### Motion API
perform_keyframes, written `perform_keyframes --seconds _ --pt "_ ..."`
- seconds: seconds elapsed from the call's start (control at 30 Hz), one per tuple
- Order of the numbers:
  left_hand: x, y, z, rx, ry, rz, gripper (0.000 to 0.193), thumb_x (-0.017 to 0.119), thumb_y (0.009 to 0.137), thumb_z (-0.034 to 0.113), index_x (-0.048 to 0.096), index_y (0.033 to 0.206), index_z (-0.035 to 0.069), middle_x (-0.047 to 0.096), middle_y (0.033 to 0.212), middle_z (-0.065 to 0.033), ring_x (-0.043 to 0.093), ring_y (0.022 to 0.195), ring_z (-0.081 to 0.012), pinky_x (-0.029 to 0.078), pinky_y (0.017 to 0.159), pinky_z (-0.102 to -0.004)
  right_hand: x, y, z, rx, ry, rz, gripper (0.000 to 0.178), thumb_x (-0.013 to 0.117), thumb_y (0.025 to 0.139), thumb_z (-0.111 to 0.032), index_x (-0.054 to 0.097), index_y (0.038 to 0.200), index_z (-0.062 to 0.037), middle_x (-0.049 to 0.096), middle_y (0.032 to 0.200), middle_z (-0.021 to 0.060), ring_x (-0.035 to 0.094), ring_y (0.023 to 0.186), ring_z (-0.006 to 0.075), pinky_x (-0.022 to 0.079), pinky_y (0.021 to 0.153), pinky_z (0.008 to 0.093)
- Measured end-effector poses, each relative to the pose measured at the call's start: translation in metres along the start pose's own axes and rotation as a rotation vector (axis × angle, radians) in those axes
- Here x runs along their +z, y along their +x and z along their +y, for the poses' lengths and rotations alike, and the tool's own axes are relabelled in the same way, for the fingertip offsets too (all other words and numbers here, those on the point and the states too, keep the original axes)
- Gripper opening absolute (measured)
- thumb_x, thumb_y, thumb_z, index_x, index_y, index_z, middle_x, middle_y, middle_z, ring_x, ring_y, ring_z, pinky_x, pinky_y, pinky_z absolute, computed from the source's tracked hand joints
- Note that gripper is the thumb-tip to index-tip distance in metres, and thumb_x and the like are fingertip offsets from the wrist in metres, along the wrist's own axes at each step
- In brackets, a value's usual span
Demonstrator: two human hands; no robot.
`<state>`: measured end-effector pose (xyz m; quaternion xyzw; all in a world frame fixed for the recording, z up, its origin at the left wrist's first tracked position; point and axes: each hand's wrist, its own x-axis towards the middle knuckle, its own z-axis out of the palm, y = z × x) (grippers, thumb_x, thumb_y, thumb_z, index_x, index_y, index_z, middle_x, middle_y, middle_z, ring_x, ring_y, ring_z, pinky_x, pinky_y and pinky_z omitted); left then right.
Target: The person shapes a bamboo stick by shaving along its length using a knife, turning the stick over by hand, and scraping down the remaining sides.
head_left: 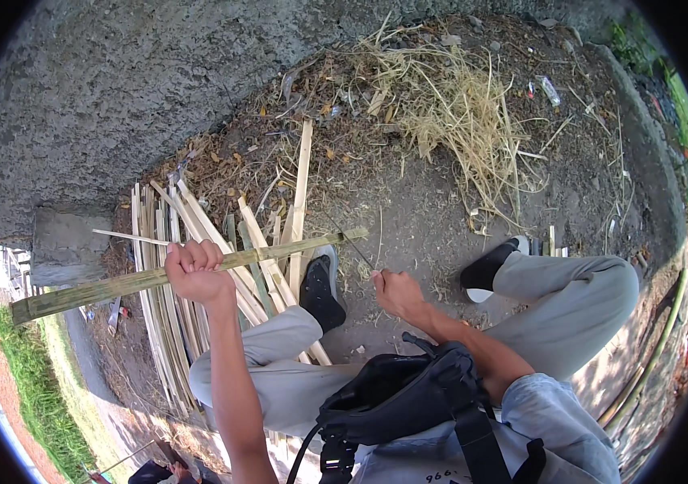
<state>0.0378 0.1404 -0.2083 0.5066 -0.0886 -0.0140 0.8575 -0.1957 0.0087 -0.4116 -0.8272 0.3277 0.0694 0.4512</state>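
My left hand (198,273) is closed around a long split bamboo strip (102,292), which slants from the far left up to the middle. A thin pale sliver (130,236) sticks out to the left beside the same fist. The fingers of my right hand (399,293) are wrapped round a knife, its handle hidden in the fist. From there the narrow dark knife blade (363,254) points up and left, reaching the right end of the bamboo strip. Whether the blade cuts into the strip or only crosses it, I cannot tell.
Many pale bamboo slats (168,315) lie in a pile at the left, some close to my black shoe (323,289). A heap of straw-like shavings (465,109) covers the ground ahead. A rough concrete wall (158,73) rises beyond. Another person (170,468) is partly visible at lower left.
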Motion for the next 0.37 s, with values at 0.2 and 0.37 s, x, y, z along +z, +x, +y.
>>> perform_keyframes --seconds 0.2,0.37 --pt "0.008 -0.013 0.002 0.003 -0.026 -0.007 0.041 0.043 0.092 0.023 0.022 0.057 0.016 0.020 0.048 0.0008 0.016 0.041 -0.0112 0.013 0.041 -0.0283 -0.015 -0.023 -0.043 -0.100 0.065 -0.029 0.043 0.039 0.097 -0.035 0.063 0.094 0.0004 0.062 0.074 0.0316 0.061 0.076 0.0503 0.050 0.072 0.0562" --pt "0.012 -0.008 -0.008 0.003 -0.006 0.064 0.042 0.044 0.093 0.027 0.022 0.058 0.016 0.019 0.048 0.0012 0.016 0.041 -0.0108 0.013 0.042 -0.0288 0.042 0.008 0.064 0.143 -0.051 0.011 0.039 0.040 0.097 -0.034 0.063 0.098 -0.0023 0.063 0.077 0.0305 0.062 0.074 0.0507 0.052 0.073 0.0551"
